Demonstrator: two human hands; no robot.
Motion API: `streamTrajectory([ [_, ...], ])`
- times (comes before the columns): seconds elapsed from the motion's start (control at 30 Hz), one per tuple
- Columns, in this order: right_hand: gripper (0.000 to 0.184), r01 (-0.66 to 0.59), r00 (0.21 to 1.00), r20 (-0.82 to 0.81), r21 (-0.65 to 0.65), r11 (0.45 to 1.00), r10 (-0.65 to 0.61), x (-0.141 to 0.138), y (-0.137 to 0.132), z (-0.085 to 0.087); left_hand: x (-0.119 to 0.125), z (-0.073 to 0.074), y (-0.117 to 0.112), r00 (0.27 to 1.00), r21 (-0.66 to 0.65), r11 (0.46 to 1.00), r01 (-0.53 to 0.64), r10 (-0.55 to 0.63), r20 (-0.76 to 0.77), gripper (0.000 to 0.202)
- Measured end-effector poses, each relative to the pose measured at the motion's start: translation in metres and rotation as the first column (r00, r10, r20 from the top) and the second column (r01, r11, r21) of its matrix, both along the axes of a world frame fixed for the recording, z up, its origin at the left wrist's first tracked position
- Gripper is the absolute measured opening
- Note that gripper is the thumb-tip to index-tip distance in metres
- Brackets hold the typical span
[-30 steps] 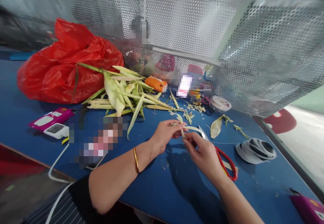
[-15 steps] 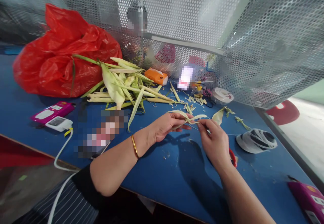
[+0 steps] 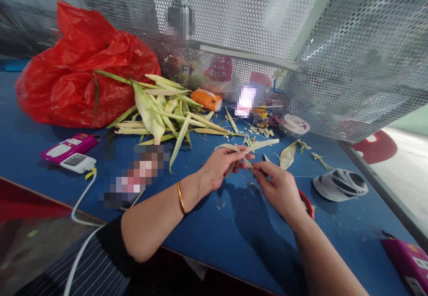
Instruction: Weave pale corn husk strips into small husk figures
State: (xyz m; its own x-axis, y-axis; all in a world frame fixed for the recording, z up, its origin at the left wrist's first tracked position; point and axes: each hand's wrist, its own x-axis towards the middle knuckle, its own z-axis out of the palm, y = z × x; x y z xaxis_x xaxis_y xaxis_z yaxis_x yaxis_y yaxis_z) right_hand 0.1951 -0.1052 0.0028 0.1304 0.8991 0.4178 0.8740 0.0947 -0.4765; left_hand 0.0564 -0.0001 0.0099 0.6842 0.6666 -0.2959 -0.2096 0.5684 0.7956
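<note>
My left hand (image 3: 220,166) pinches a pale green leaf strip (image 3: 262,144) just above the blue table (image 3: 207,238); a gold bangle sits on that wrist. My right hand (image 3: 279,189) is closed on the same strip's near end, fingertips almost meeting the left hand's. The strip's free ends stick up and to the right past both hands. Red-handled scissors (image 3: 306,202) lie on the table, mostly hidden under my right hand, with the blade tip showing beyond it.
A pile of green leaves (image 3: 163,113) lies beside a red plastic bag (image 3: 83,77) at the back left. A pink and a white device (image 3: 70,151), an orange box (image 3: 206,100), a tape roll (image 3: 294,124), a wound ribbon bundle (image 3: 341,184), perforated metal screens (image 3: 301,42) behind.
Both hands lifted off the table with the strip, moved apart, then came together again lower. The strip's ends now point up to the right. The view shifted slightly.
</note>
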Motion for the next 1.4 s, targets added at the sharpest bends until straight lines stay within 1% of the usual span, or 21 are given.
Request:
streamTrajectory([
  [0.07,0.019,0.002,0.999,0.039,0.012,1.000,-0.002,0.000,-0.001,0.000,-0.001,0.001,0.001,1.000,-0.014,1.000,0.010,-0.010,-0.002,0.021],
  [0.13,0.017,0.086,0.992,0.072,0.169,0.982,-0.099,0.000,-0.004,0.002,-0.002,0.003,0.001,1.000,0.002,1.000,0.010,-0.010,-0.017,0.019],
  [0.2,0.013,0.192,0.966,0.084,0.393,0.899,-0.243,0.000,-0.009,0.006,-0.003,0.004,-0.001,0.999,0.079,0.997,0.020,-0.016,-0.052,0.017],
  [0.23,0.013,0.232,0.947,0.087,0.475,0.849,-0.308,-0.001,-0.011,0.008,-0.002,0.004,-0.003,0.996,0.138,0.990,0.041,-0.030,-0.079,0.018],
  [0.27,0.013,0.252,0.932,0.100,0.513,0.820,-0.349,-0.001,-0.012,0.009,-0.002,0.004,-0.006,0.992,0.205,0.976,0.079,-0.056,-0.112,0.019],
  [0.3,0.015,0.252,0.926,0.122,0.505,0.826,-0.357,0.000,-0.012,0.010,-0.001,0.003,-0.009,0.984,0.271,0.954,0.130,-0.091,-0.152,0.020],
  [0.33,0.018,0.240,0.932,0.138,0.458,0.856,-0.335,-0.001,-0.012,0.011,0.000,0.002,-0.012,0.971,0.331,0.924,0.193,-0.132,-0.199,0.020],
  [0.4,0.023,0.183,0.970,0.101,0.293,0.938,-0.221,-0.001,-0.008,0.010,0.001,-0.002,-0.018,0.934,0.416,0.853,0.316,-0.201,-0.297,0.017],
  [0.43,0.023,0.141,0.988,0.035,0.209,0.968,-0.151,-0.002,-0.005,0.009,0.002,-0.005,-0.021,0.911,0.450,0.811,0.373,-0.228,-0.344,0.016],
  [0.5,0.019,0.063,0.989,-0.138,0.097,0.993,-0.049,-0.004,-0.002,0.007,0.003,-0.009,-0.024,0.871,0.504,0.732,0.459,-0.260,-0.417,0.015],
  [0.53,0.016,0.037,0.977,-0.213,0.075,0.996,-0.020,-0.006,-0.002,0.006,0.003,-0.010,-0.025,0.858,0.521,0.703,0.484,-0.265,-0.439,0.014],
  [0.6,0.012,0.033,0.954,-0.300,0.102,0.994,-0.001,-0.011,-0.004,0.007,0.003,-0.011,-0.025,0.850,0.534,0.684,0.497,-0.259,-0.459,0.016],
  [0.67,0.012,0.078,0.952,-0.305,0.182,0.980,-0.019,-0.016,-0.008,0.009,0.003,-0.009,-0.023,0.866,0.511,0.729,0.456,-0.229,-0.445,0.022],
  [0.77,0.008,0.086,0.991,-0.131,0.364,0.928,-0.040,-0.023,-0.014,0.011,0.002,-0.003,-0.020,0.917,0.376,0.869,0.322,-0.186,-0.353,0.022],
  [0.83,0.010,-0.019,0.995,0.095,0.459,0.888,-0.027,-0.027,-0.014,0.010,0.001,0.001,-0.017,0.950,0.231,0.943,0.240,-0.179,-0.255,0.019],
  [0.9,0.014,-0.134,0.952,0.305,0.467,0.874,-0.017,-0.029,-0.011,0.006,-0.001,0.004,-0.013,0.973,0.096,0.980,0.173,-0.155,-0.169,0.018],
  [0.97,0.015,-0.158,0.914,0.404,0.451,0.879,-0.043,-0.030,-0.008,0.002,-0.003,0.006,-0.011,0.988,-0.007,0.994,0.107,-0.108,-0.111,0.021],
  [1.03,0.013,-0.137,0.896,0.436,0.444,0.885,-0.080,-0.030,-0.006,0.000,-0.004,0.008,-0.009,0.994,-0.078,0.994,0.071,-0.077,-0.076,0.021],
  [1.2,0.017,-0.156,0.833,0.540,0.439,0.885,-0.121,-0.030,-0.005,-0.001,-0.003,0.011,-0.007,0.999,-0.173,0.984,0.035,-0.035,0.003,0.020],
  [1.3,0.019,-0.175,0.860,0.505,0.415,0.893,-0.066,-0.031,-0.003,-0.005,-0.003,0.011,-0.004,0.994,-0.258,0.965,0.046,-0.020,0.106,0.016],
  [1.4,0.018,-0.159,0.934,0.356,0.401,0.902,0.006,-0.029,0.000,-0.011,-0.002,0.009,-0.001,0.984,-0.330,0.941,0.075,-0.016,0.176,0.012],
])
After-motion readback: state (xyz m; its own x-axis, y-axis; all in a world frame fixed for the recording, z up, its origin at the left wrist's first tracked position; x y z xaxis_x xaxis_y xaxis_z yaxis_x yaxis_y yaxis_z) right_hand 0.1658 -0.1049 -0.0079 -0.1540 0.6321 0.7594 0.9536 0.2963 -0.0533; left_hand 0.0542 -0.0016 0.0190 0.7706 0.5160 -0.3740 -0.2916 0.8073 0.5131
